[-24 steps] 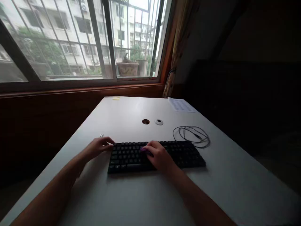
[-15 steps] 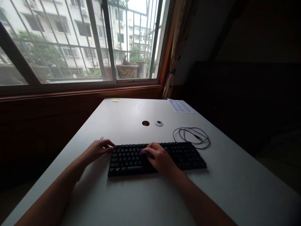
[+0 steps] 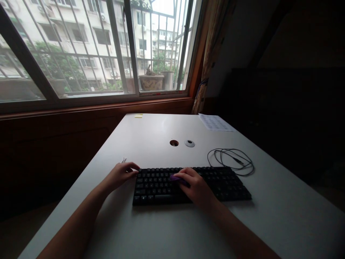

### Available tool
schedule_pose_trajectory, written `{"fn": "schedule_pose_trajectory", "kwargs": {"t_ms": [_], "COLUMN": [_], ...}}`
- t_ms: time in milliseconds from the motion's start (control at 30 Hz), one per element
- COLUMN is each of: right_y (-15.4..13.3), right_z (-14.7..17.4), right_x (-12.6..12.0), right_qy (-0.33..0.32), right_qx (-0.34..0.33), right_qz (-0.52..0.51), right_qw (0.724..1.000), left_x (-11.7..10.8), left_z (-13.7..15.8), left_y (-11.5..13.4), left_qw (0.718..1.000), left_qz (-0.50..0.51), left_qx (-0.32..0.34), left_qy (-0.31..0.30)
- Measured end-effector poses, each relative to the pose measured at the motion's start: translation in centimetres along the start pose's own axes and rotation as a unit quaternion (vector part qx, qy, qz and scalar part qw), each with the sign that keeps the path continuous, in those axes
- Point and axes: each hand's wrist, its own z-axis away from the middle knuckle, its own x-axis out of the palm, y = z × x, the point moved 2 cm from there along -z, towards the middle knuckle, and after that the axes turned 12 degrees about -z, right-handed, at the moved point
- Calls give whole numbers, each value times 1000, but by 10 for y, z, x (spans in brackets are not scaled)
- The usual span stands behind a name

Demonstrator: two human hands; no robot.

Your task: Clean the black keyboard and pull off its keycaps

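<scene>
A black keyboard [image 3: 161, 185] lies flat on the white table [image 3: 156, 230]. At its upper left corner, the thumb and fingers of my left hand [image 3: 122, 175] are closed on the edge. My right hand [image 3: 196, 184] is over the middle of the keys, its fingers closed around a small purple object [image 3: 176, 178]. The purple object rests against the keys; its kind cannot be made out, as the fingers cover much of it. Just beyond my left hand is a small shiny metal item [image 3: 124, 160], partly hidden.
A coiled black cable [image 3: 231, 162] lies behind the keyboard's right side. Farther back are a round hole [image 3: 174, 143] in the tabletop, a white ring-shaped cover [image 3: 189, 143], printed paper [image 3: 217, 123] and a yellow sticky note [image 3: 138, 116]. A barred window [image 3: 107, 46] stands beyond.
The whole view has shifted, so the table and everything on it appear farther right and slightly lower. Both hands keep about the same places on the keyboard.
</scene>
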Motion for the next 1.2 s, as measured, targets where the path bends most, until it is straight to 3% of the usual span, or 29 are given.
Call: {"fn": "schedule_pose_trajectory", "kwargs": {"t_ms": [233,667,1200], "right_y": [-4,-5,-2], "right_z": [5,5,10], "right_x": [3,4,0], "right_qy": [6,21,-7], "right_qx": [17,-13,0], "right_qz": [0,21,12], "right_qw": [1000,999,1000], "left_x": [4,1,6], "left_z": [1,2,4], "left_y": [0,6,6], "left_qw": [1000,1000,999], "left_qz": [-13,-23,-15], "left_qx": [-7,8,11], "left_qy": [22,19,26]}}
